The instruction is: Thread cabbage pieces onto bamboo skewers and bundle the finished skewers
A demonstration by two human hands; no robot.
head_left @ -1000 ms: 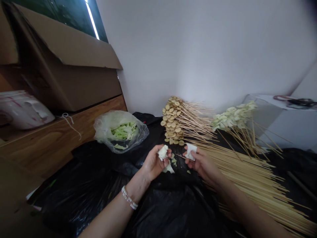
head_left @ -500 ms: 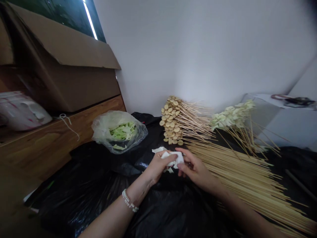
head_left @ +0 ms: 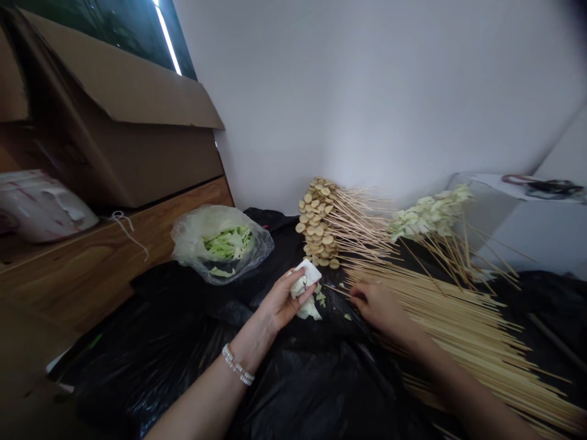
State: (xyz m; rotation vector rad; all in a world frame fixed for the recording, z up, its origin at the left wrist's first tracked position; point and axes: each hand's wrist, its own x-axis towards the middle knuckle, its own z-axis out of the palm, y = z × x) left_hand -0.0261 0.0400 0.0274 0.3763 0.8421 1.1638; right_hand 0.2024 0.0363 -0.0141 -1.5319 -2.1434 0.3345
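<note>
I'm watching the left hand (head_left: 280, 304) curling around a pale cabbage piece (head_left: 301, 288), while the right hand (head_left: 378, 304) is pinching a bamboo skewer (head_left: 337, 291), its tip pointing at that piece. Around the piece, a stack of skewered tan rounds (head_left: 318, 223) is standing just behind, a plastic bag of shredded cabbage (head_left: 220, 244) is sitting left, and loose skewers (head_left: 452, 324) are fanning out rightward.

pale cabbage leaf (head_left: 301, 287) folded in the left hand (head_left: 279, 304), bamboo skewer (head_left: 337, 291) pinched in the right hand (head_left: 375, 304)
</note>
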